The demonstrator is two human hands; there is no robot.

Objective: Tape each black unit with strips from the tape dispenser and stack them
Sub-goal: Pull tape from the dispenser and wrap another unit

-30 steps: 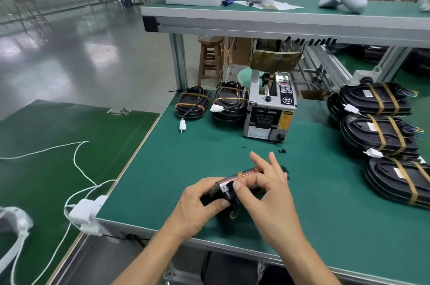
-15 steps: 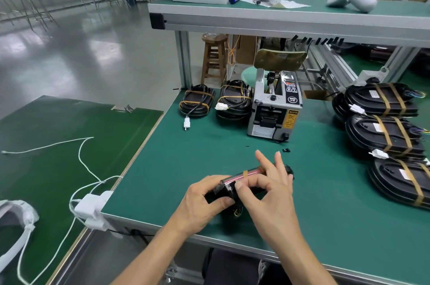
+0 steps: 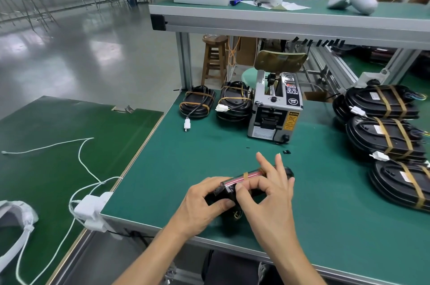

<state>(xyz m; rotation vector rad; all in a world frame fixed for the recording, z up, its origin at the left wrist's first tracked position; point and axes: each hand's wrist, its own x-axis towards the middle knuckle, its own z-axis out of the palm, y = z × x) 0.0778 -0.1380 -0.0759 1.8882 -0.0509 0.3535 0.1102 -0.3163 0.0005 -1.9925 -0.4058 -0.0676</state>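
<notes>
A black unit stands on its edge near the front of the green table, with a tan tape strip over its top rim. My left hand grips its near left end. My right hand pinches the same end with thumb and forefinger, the other fingers spread over the unit. The grey tape dispenser stands behind, apart from both hands. Two taped units lie left of the dispenser. Stacked taped units sit at the right edge.
An upper shelf overhangs the back of the table with white boxes and white parts on it. A darker green bench at the left carries white cords and a white adapter. A small black scrap lies before the dispenser.
Both hands stay on the unit in the same grip; my right fingers have shifted slightly over its top. The camera view has drifted a little.
</notes>
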